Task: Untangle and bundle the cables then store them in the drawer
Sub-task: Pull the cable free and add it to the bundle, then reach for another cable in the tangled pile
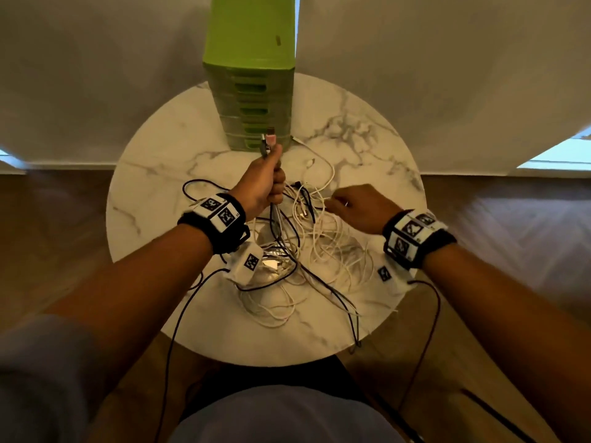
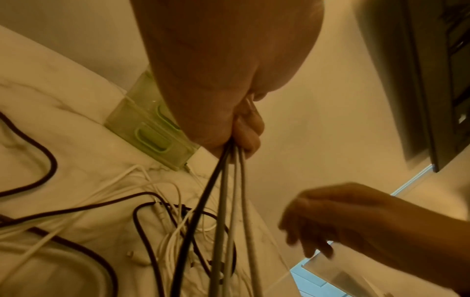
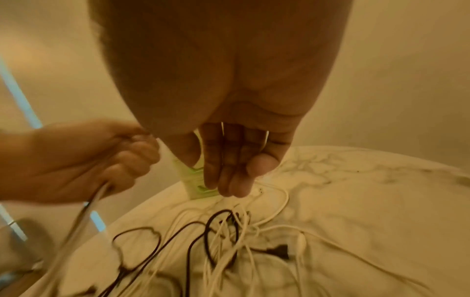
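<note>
A tangle of white and black cables [image 1: 307, 251] lies on the round marble table [image 1: 377, 132]. My left hand [image 1: 267, 183] is raised above it, fist closed round several cable ends [image 2: 223, 191]; their plugs [image 1: 268, 142] stick up out of the fist, one pink, one grey. The gripped strands run down into the pile. My right hand [image 1: 355, 204] hovers just above the right side of the tangle, fingers straight and together [image 3: 229, 170], holding nothing. The green drawer unit [image 1: 256, 113] stands at the table's far edge, all drawers closed.
Black wrist-camera leads [image 1: 179, 318] hang off the table's near edge on both sides. Pale curtains hang behind the table, and wooden floor surrounds it. Bare marble shows at the table's far left and far right.
</note>
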